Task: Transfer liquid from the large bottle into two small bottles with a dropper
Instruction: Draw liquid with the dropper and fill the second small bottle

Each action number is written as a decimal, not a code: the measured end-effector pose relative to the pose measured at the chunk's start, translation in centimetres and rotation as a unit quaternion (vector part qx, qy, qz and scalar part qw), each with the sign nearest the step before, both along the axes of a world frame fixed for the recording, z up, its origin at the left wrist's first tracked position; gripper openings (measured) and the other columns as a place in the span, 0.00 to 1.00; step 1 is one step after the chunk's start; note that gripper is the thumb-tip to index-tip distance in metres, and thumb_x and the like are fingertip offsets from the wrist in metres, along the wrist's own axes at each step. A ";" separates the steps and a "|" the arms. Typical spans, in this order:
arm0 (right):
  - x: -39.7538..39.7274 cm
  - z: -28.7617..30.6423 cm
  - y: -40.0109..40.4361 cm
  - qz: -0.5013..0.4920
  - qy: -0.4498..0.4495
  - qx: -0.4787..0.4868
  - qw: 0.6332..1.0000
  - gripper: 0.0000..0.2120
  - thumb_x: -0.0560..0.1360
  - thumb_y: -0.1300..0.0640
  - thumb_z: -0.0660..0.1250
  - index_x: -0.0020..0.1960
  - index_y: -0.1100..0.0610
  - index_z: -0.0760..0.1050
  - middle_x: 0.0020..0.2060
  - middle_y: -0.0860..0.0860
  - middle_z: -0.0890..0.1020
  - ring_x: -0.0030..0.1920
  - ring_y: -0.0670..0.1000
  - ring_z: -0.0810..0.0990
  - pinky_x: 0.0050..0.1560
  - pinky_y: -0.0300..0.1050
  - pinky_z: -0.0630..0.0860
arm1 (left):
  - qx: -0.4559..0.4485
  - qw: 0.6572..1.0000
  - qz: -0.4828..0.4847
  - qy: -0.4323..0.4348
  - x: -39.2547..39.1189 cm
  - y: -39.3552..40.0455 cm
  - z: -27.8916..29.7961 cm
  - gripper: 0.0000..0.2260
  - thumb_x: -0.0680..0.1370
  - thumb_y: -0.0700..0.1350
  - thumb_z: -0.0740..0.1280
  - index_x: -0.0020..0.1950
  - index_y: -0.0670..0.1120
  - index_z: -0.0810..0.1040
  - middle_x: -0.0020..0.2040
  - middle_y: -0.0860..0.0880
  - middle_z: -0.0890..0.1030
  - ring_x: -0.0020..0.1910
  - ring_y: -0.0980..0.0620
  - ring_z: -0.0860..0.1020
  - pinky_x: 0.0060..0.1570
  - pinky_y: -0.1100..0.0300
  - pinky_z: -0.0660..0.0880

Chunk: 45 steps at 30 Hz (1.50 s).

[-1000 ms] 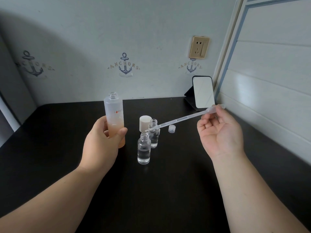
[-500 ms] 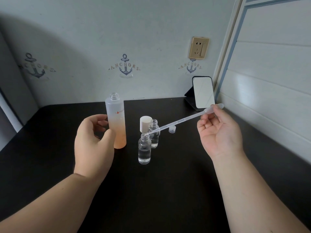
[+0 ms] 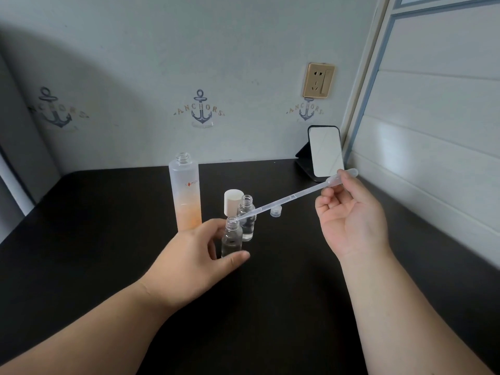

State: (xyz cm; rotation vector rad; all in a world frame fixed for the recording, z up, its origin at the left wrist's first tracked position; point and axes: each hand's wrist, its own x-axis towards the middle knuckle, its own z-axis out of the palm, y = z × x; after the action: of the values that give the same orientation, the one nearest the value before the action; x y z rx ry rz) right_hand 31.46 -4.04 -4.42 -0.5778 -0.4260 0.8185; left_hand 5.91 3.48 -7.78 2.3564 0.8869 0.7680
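The tall frosted large bottle (image 3: 185, 185) stands uncapped on the black table (image 3: 270, 307), with orange liquid in its lower part. Two small clear bottles stand to its right, both uncapped. My left hand (image 3: 189, 255) curls round the near small bottle (image 3: 232, 236), thumb at its base in front and fingers behind it. The far small bottle (image 3: 247, 212) stands just behind it. My right hand (image 3: 349, 217) pinches the bulb of a clear plastic dropper (image 3: 284, 203), which slants down to the left. Its tip is at the near small bottle's mouth.
A white cap (image 3: 233, 200) stands behind the small bottles and a small clear cap (image 3: 276, 211) lies to their right. A small standing mirror (image 3: 326, 151) leans at the back right corner, under a gold wall outlet (image 3: 318, 80). A panelled wall borders the table's right side.
My left hand let go of the large bottle and moved right to take hold of the near small bottle. The dropper tip came down to that bottle's mouth.
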 end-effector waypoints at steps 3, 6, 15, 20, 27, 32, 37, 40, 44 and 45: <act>0.0 -0.1 -0.1 0.000 -0.005 -0.001 1.000 0.13 0.78 0.61 0.69 0.34 0.54 0.83 0.34 0.49 0.81 0.32 0.48 0.76 0.35 0.38 0.74 | 0.005 1.000 0.013 0.019 0.2 0.3 -0.2 0.10 0.71 0.64 0.71 0.48 0.64 0.75 0.44 0.70 0.77 0.40 0.61 0.77 0.33 0.70 0.70; 0.0 -0.1 -0.1 -0.007 -0.005 0.001 1.000 0.13 0.78 0.61 0.69 0.35 0.55 0.83 0.34 0.50 0.81 0.32 0.48 0.76 0.35 0.38 0.74 | 0.010 1.000 0.010 -0.008 0.1 0.3 -0.2 0.08 0.71 0.60 0.73 0.48 0.65 0.77 0.42 0.67 0.78 0.39 0.60 0.77 0.36 0.70 0.71; 0.2 0.0 -0.1 -0.013 0.000 0.007 1.000 0.11 0.76 0.61 0.70 0.36 0.56 0.83 0.34 0.50 0.80 0.32 0.48 0.76 0.33 0.39 0.73 | 0.002 0.999 0.004 -0.038 0.1 0.1 -0.1 0.12 0.72 0.53 0.75 0.52 0.64 0.80 0.44 0.63 0.80 0.41 0.55 0.77 0.38 0.68 0.72; 0.1 0.0 -0.1 -0.008 -0.010 0.002 1.000 0.10 0.76 0.61 0.70 0.37 0.55 0.83 0.35 0.49 0.80 0.30 0.47 0.73 0.32 0.38 0.71 | -0.007 0.999 0.004 -0.042 0.1 0.2 -0.3 0.11 0.72 0.53 0.75 0.51 0.65 0.79 0.41 0.64 0.80 0.40 0.57 0.77 0.38 0.69 0.72; 0.1 0.1 0.0 -0.011 -0.008 -0.012 1.000 0.12 0.77 0.61 0.71 0.35 0.53 0.84 0.34 0.49 0.80 0.28 0.46 0.71 0.32 0.37 0.68 | -0.009 0.999 0.000 -0.050 0.1 0.4 -0.3 0.14 0.72 0.54 0.75 0.53 0.69 0.77 0.43 0.65 0.80 0.41 0.58 0.78 0.39 0.70 0.72; 0.1 0.2 0.0 -0.013 -0.011 -0.017 1.000 0.12 0.77 0.61 0.70 0.36 0.53 0.83 0.35 0.49 0.81 0.28 0.46 0.70 0.31 0.36 0.68 | -0.012 0.999 -0.010 -0.043 0.0 0.4 -0.2 0.16 0.72 0.57 0.73 0.51 0.76 0.73 0.48 0.68 0.79 0.48 0.61 0.78 0.47 0.69 0.74; 0.1 0.1 0.0 -0.013 -0.014 -0.016 1.000 0.11 0.77 0.61 0.70 0.36 0.54 0.83 0.35 0.49 0.81 0.28 0.46 0.70 0.31 0.36 0.69 | -0.014 0.999 -0.010 -0.046 0.1 0.3 -0.1 0.17 0.72 0.56 0.74 0.53 0.74 0.74 0.48 0.67 0.79 0.47 0.60 0.78 0.46 0.68 0.74; 0.1 0.1 -0.1 -0.013 -0.026 -0.018 0.999 0.12 0.78 0.61 0.70 0.36 0.53 0.82 0.36 0.50 0.80 0.29 0.46 0.69 0.31 0.36 0.68 | -0.012 0.999 -0.009 -0.048 0.1 0.4 -0.2 0.16 0.71 0.58 0.73 0.53 0.75 0.74 0.48 0.66 0.80 0.46 0.59 0.78 0.45 0.68 0.74; 0.2 0.2 -0.3 -0.013 -0.028 -0.015 0.999 0.11 0.78 0.63 0.69 0.38 0.54 0.80 0.35 0.50 0.80 0.29 0.45 0.69 0.32 0.35 0.68 | -0.007 0.999 -0.008 -0.044 0.1 0.3 -0.2 0.16 0.71 0.56 0.73 0.54 0.74 0.74 0.47 0.66 0.80 0.47 0.61 0.78 0.45 0.69 0.73; 0.2 0.2 -0.3 -0.014 -0.029 -0.013 0.999 0.10 0.78 0.64 0.69 0.39 0.54 0.80 0.35 0.50 0.80 0.29 0.45 0.69 0.32 0.35 0.67 | -0.006 0.999 -0.006 -0.046 0.1 0.4 -0.2 0.16 0.71 0.56 0.73 0.54 0.72 0.75 0.47 0.66 0.80 0.46 0.60 0.78 0.44 0.69 0.73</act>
State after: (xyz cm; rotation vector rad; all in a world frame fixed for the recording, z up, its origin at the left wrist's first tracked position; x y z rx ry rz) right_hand 31.64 -4.32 -4.25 -0.6309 -0.4608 0.7825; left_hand 5.99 3.84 -8.03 2.2939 0.8363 0.8552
